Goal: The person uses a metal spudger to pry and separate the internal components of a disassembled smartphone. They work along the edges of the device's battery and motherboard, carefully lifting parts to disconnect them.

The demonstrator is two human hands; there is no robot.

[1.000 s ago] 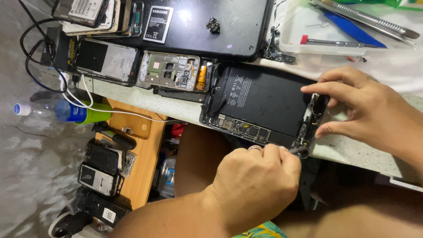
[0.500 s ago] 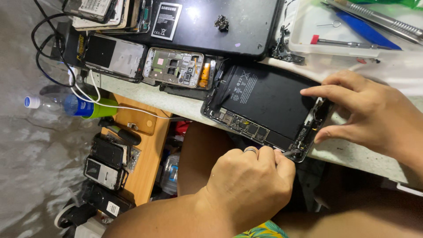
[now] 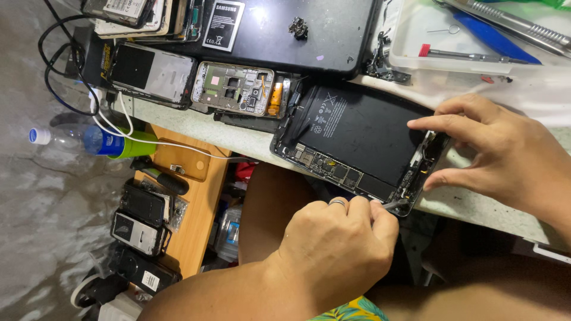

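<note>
Opened tablet point(image 3: 363, 139) lies back-up at the worktop point(image 3: 476, 202) front edge, big black battery exposed, circuit strip along its near side. L hand point(image 3: 333, 249) is bunched into a fist w/ its grip clenched on a thin metal tool point(image 3: 394, 205); the tip sits at the tablet's near-right corner, touching the frame. A ring shows on one finger of that hand. R hand point(image 3: 505, 157) comes in from the right, grip not closed on anything: index finger stretched over the tablet's right edge, thumb pressed to the frame lower down, so the corner sits between the two. Left of the tablet, just beside it, a stripped phone frame point(image 3: 235, 88) w/ bare board, and next to that another phone point(image 3: 151, 74) face down. Behind them a large dark device point(image 3: 285, 27) w/ a small clump of screws on it. Clear plastic tray point(image 3: 410, 50) at top right holds a blue tool and metal tweezers-type bits. White cable point(image 3: 166, 145) runs off the worktop edge. Below, on the floor side: plastic bottle point(image 3: 89, 141) w/ blue label, wooden stool point(image 3: 190, 208) carrying several dark phones point(image 3: 140, 220).
</note>
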